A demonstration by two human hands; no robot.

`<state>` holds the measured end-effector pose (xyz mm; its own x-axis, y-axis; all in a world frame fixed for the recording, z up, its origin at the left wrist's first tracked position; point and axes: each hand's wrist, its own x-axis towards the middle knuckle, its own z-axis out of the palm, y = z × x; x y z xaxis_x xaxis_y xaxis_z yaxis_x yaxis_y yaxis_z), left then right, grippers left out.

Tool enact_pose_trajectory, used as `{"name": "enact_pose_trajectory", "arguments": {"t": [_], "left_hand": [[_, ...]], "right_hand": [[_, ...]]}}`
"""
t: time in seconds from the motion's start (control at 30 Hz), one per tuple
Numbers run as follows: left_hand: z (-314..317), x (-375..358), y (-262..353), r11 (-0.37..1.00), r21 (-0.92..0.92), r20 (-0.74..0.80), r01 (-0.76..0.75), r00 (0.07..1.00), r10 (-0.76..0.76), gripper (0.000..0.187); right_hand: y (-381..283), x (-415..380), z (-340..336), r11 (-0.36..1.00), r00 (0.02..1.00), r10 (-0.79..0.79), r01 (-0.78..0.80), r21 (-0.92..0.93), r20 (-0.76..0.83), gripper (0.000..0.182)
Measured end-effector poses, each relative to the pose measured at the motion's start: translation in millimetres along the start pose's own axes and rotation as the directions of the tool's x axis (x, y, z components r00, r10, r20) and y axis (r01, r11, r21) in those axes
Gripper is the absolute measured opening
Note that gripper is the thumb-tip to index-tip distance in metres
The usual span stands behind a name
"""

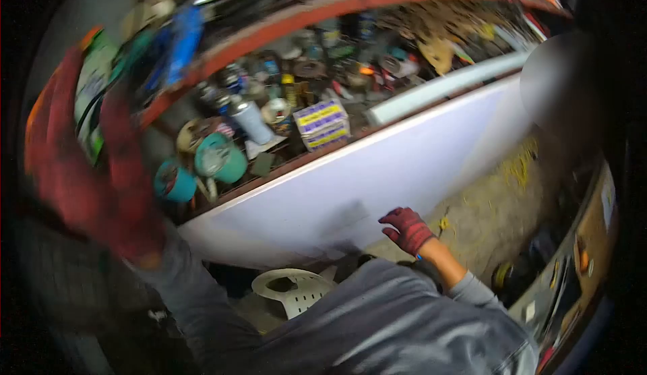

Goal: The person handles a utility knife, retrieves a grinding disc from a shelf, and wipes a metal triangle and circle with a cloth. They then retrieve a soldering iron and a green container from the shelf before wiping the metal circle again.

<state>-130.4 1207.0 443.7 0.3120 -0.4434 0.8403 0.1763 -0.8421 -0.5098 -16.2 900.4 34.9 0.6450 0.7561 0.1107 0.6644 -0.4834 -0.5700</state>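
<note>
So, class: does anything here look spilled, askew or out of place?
Yes. Yellow scraps lie scattered over the dusty floor beside the white board, like spilled debris. The shelf behind is crammed with jumbled cans, and a white plastic chair sits wedged below the board.

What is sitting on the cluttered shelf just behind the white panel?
Behind the white panel: teal tubs, a spray can, a yellow-and-purple box and smaller clutter too blurred to name. The panel's top edge covers the shelf's front, and the raised left hand covers its left end.
</note>
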Motion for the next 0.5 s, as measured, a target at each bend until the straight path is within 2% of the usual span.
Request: {"name": "enact_pose_trajectory", "arguments": {"t": [0.03, 0.1, 0.17, 0.2, 0.23, 0.3, 0.33, 0.37, 0.4, 0.43, 0.5], "left_hand": [[2, -16, 20, 0.992, -0.127, -0.051, 0.003, 0.999, -0.01, 0.034], [20, -71, 72, 0.877, -0.464, -0.052, 0.123, 0.985, -0.166, 0.03], [46, -127, 134, 0.593, -0.772, 0.083, 0.228, 0.961, -0.262, 0.027], [62, -146, 171, 0.447, -0.85, 0.18, 0.277, 0.952, -0.247, 0.026], [75, -161, 209, 0.331, -0.885, 0.272, 0.328, 0.94, -0.205, 0.025], [84, -182, 279, 0.37, -0.775, 0.464, 0.513, 0.859, -0.218, 0.023], [88, -188, 308, 0.308, -0.821, 0.45, 0.481, 0.877, -0.17, 0.023], [91, -194, 335, 0.176, -0.725, 0.615, 0.666, 0.741, -0.269, 0.022], [91, -198, 358, 0.041, -0.579, 0.761, 0.814, 0.559, -0.328, 0.022], [99, -206, 364, 0.012, -0.598, 0.768, 0.802, 0.577, -0.277, 0.022], [107, -216, 382, 0.099, -0.591, 0.798, 0.8, 0.598, -0.072, 0.024]], "right_hand": [[0, -2, 2, 0.999, 0.999, 0.04, -0.04, -0.004, 0.023, 0.026], [3, -12, 4, 0.998, 0.999, 0.05, -0.05, 0.023, 0.005, 0.026], [12, -22, 9, 0.995, 0.994, 0.1, -0.1, 0.011, 0.037, 0.028], [11, -29, 6, 0.986, 0.984, 0.166, -0.166, -0.007, 0.069, 0.029], [13, -37, 2, 0.975, 0.969, 0.223, -0.222, -0.02, 0.106, 0.03], [24, -61, 1, 0.951, 0.948, 0.308, -0.306, -0.033, 0.079, 0.031], [28, -74, -4, 0.932, 0.93, 0.361, -0.357, -0.055, 0.068, 0.031], [33, -87, -8, 0.914, 0.913, 0.404, -0.4, -0.073, 0.06, 0.031], [43, -103, -6, 0.902, 0.902, 0.431, -0.429, -0.051, 0.022, 0.031], [44, -107, -6, 0.874, 0.875, 0.484, -0.484, -0.042, -0.001, 0.031], [53, -129, -9, 0.834, 0.834, 0.552, -0.552, -0.01, -0.018, 0.032]]}}
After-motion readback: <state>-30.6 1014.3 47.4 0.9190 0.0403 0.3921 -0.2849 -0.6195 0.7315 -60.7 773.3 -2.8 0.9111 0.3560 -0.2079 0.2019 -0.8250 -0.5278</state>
